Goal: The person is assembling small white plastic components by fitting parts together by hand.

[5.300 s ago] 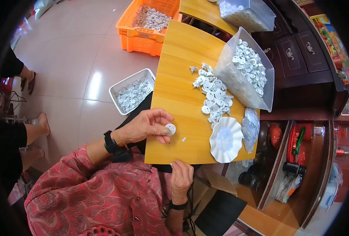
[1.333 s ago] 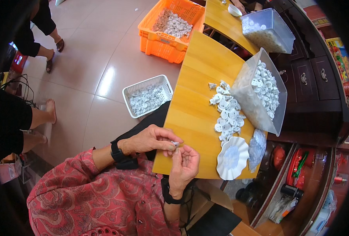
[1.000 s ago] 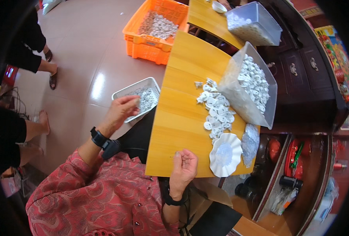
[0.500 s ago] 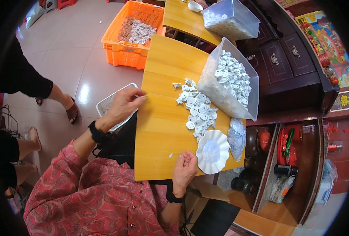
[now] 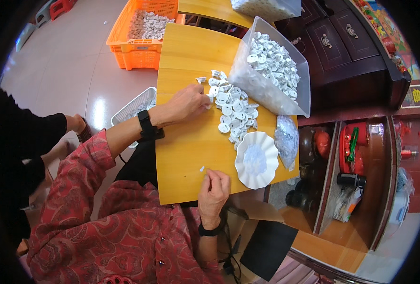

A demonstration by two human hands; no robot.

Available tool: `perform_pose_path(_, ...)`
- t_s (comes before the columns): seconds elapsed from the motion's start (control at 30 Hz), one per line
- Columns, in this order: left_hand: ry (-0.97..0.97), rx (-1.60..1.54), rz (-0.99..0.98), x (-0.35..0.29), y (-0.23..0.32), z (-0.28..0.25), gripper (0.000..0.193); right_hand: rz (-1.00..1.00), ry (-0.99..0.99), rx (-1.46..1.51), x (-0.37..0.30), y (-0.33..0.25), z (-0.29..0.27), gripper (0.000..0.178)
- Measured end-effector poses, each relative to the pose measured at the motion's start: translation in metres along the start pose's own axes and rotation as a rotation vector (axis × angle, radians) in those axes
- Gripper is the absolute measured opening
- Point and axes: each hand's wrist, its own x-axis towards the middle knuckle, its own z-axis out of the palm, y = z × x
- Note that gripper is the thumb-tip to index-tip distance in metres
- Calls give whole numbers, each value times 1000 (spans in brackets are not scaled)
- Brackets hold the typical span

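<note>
My left hand (image 5: pixel 187 104) reaches over the table to the near-left edge of a pile of white round plastic parts (image 5: pixel 238 107). Its thumb and fingers close on a white plastic part there, mostly hidden by the fingertips. Close to the table's front edge, my right hand (image 5: pixel 214 188) has thumb and fingers pressed together; whatever they hold is too small to make out. A tiny white piece (image 5: pixel 202 169) lies on the wood just beyond those fingertips. Right of this hand, a white scalloped dish (image 5: pixel 272 166) holds small pale pieces.
Behind the pile, a tilted clear bin (image 5: pixel 299 56) is full of similar parts. A bag of pale pieces (image 5: pixel 286 137) lies by the dish. Left of the table are a white basket (image 5: pixel 120 113) and an orange crate (image 5: pixel 132 47). Another person's leg (image 5: pixel 72 124) shows at left.
My left hand has moved from above the table's left edge rightward to the pile. The right hand remains near the dish, fingers still together. The view has shifted slightly.
</note>
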Motion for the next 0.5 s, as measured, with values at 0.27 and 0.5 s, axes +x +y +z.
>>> perform_pose_path(0.27, -69, -22, 113, -42, 4, -10, 13, -237, -125, -267, -11, -5, -3, 25)
perform_pose_path(0.5, -18, -635, -204, -93, 40, -21, 14, -236, -215, -249, -19, -4, -12, 37)
